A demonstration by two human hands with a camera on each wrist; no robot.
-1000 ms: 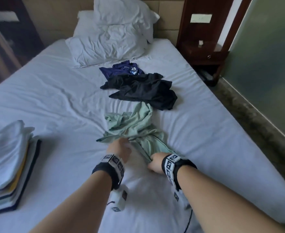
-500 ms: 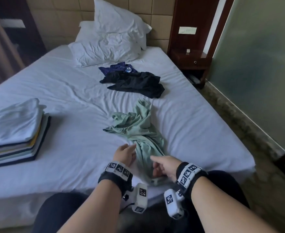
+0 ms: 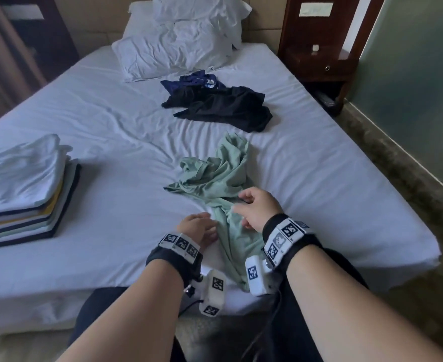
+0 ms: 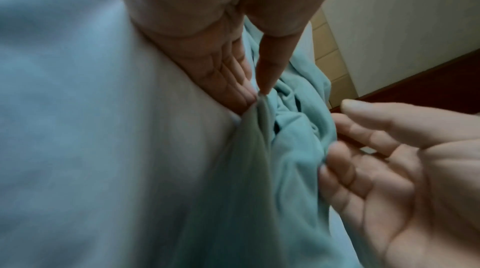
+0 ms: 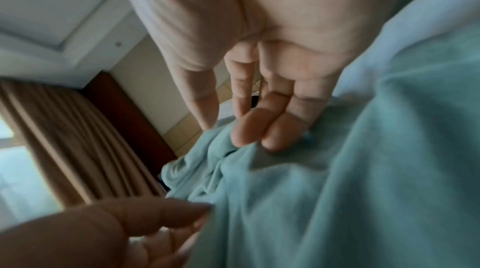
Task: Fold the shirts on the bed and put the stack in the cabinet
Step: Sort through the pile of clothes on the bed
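A: What changed in the last half second?

B: The right hand [image 3: 258, 209] has moved forward over the green shirt [image 3: 216, 178]; the left hand [image 3: 198, 227] stays at its left edge.

A: Grips?

B: Left thumb and fingers [image 4: 241, 92] pinch a fold. The right hand's fingers [image 5: 270, 129] are loosely bent, touching cloth, gripping nothing.

A: Count?

B: One bed [image 3: 84, 126], one folded stack [image 3: 24, 194] far left, two pillows [image 3: 173, 50], one green shirt, a black shirt [image 3: 225, 107] and a navy shirt [image 3: 197, 81] beyond.

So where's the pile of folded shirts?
In the head view, the folded stack sits on the bed's left side, left of the crumpled green shirt.
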